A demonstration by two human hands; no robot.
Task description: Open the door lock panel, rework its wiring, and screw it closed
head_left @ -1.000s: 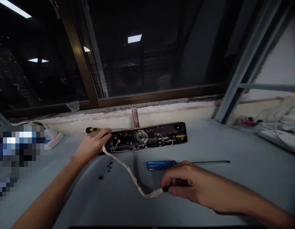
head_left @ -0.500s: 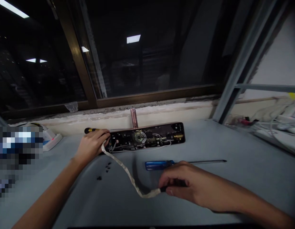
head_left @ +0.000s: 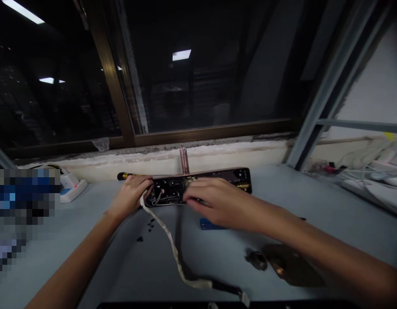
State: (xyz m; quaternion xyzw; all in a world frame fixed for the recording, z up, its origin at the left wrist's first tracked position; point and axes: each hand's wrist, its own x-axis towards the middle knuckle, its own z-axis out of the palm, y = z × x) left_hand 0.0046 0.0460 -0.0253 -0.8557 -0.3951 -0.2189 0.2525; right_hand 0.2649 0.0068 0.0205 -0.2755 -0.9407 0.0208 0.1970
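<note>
A long dark lock panel lies open on the grey table near the window sill, its inner parts and wires showing. My left hand rests closed on the panel's left end, next to a yellow-tipped black tool handle. My right hand reaches over the panel's middle, fingers curled down into the works; what they pinch is hidden. A pale wrapped cable runs from the panel's left end toward me and ends in a dark connector lying loose on the table.
A blue-handled screwdriver lies partly under my right forearm. Small black screws are scattered by the cable. A dark round part and a brown plate lie at front right. A white device sits left; cables pile at far right.
My right hand let go of the cable's end and moved up and left onto the middle of the lock panel. The cable end now lies on the table. My left hand stayed put.
</note>
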